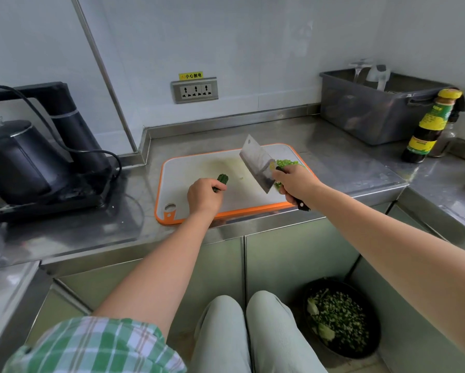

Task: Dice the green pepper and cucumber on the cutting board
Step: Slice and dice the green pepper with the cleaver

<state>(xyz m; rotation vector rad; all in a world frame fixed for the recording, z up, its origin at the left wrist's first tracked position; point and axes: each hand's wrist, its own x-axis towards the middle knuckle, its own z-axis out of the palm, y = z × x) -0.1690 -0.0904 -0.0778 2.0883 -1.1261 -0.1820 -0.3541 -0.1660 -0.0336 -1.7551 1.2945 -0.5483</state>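
A white cutting board (pixel 199 168) with an orange rim lies on the steel counter. My left hand (pixel 203 196) grips a dark green cucumber piece (pixel 222 179) near the board's middle; only its end shows past my fingers. My right hand (pixel 297 184) holds the black handle of a cleaver (pixel 256 162), its blade raised and tilted over the board's right half. A heap of diced green pepper (pixel 287 164) lies at the board's right side, partly hidden behind the blade and my right hand.
A black electric kettle station (pixel 37 157) with a cable stands on the left. A grey plastic bin (pixel 374 109) and a sauce bottle (pixel 429 125) stand at the back right. A dark bowl of chopped greens (pixel 339 317) sits on the floor by my knees.
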